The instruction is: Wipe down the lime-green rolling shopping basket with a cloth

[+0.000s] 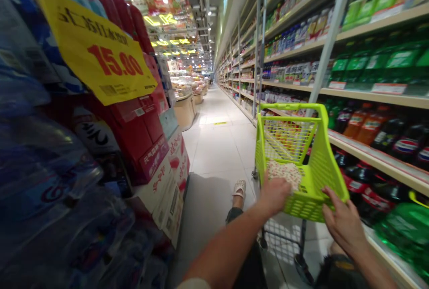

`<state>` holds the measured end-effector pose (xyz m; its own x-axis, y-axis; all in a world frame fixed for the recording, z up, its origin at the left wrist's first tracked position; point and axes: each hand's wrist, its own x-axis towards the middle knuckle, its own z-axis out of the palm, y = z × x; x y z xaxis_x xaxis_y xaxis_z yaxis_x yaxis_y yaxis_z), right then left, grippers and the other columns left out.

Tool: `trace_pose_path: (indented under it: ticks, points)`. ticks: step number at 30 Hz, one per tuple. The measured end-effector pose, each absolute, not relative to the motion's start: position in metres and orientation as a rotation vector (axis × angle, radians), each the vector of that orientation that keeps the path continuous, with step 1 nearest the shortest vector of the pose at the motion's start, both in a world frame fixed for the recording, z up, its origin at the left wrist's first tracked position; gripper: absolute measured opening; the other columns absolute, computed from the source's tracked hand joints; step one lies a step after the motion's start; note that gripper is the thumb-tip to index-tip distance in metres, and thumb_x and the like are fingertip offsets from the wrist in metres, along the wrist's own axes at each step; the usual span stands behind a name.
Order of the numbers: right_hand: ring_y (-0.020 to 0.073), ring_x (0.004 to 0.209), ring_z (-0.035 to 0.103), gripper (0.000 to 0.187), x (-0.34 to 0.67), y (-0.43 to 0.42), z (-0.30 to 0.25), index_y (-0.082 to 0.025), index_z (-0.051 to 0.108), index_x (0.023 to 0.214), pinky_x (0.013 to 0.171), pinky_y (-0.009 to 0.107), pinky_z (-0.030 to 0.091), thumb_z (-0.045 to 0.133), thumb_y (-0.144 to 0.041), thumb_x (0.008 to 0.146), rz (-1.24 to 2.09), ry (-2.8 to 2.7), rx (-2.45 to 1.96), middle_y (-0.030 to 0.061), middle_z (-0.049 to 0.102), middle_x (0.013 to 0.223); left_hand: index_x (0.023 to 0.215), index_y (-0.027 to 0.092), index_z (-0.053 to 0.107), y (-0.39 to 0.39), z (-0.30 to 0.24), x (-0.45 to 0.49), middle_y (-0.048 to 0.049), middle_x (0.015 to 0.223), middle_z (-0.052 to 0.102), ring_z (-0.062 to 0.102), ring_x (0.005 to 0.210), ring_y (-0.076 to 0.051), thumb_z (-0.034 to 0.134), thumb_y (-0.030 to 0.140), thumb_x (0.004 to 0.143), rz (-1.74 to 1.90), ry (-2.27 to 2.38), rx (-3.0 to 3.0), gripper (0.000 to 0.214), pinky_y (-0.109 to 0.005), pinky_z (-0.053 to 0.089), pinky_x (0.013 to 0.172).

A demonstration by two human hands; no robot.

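A lime-green shopping basket (330, 170) on a wheeled frame stands in the aisle right in front of me. My left hand (275, 195) is at its near rim with the fingers curled over the edge, next to a patterned pouch (284, 173) lying inside the basket. My right hand (345, 224) rests with spread fingers against the basket's near right corner. My foot in a light sandal (239, 188) shows on the floor to the left of the cart.
Shelves of soft-drink bottles (385, 132) line the right side, close to the cart. On the left rise stacked water packs (40, 177) and red cartons (140, 132) under a yellow 15.00 price sign (97, 56). The tiled aisle (217, 137) runs ahead towards display stands (184, 101).
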<state>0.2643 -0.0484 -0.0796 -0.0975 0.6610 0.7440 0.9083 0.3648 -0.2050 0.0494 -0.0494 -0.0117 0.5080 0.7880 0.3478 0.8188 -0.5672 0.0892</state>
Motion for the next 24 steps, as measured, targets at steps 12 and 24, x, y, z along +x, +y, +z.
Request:
trace_pose_path:
  ticks: [12,24]
  points:
    - [0.0212,0.111,0.047,0.062,0.242,-0.059,-0.071,-0.016,0.032,0.13,0.095,0.044,0.035,0.033,-0.005,0.069,-0.228,-1.757,-1.421,0.009,0.056,0.114,0.108,0.023,0.049,-0.041,-0.018,0.094,-0.0043,0.114,0.058,0.051,0.107,-0.016,0.036,0.013,0.082,-0.744,-1.27,-2.666,0.03,-0.054,0.01,0.105]
    - [0.0243,0.118,0.04,0.061,0.234,-0.058,-0.08,-0.01,0.037,0.127,0.095,0.046,0.036,0.035,-0.005,0.066,-0.249,-1.704,-1.443,0.0135,0.048,0.124,0.11,0.025,0.049,-0.039,-0.022,0.085,-0.0035,0.117,0.058,0.051,0.109,-0.017,0.038,0.014,0.082,-0.709,-1.223,-2.614,0.032,-0.055,0.012,0.105]
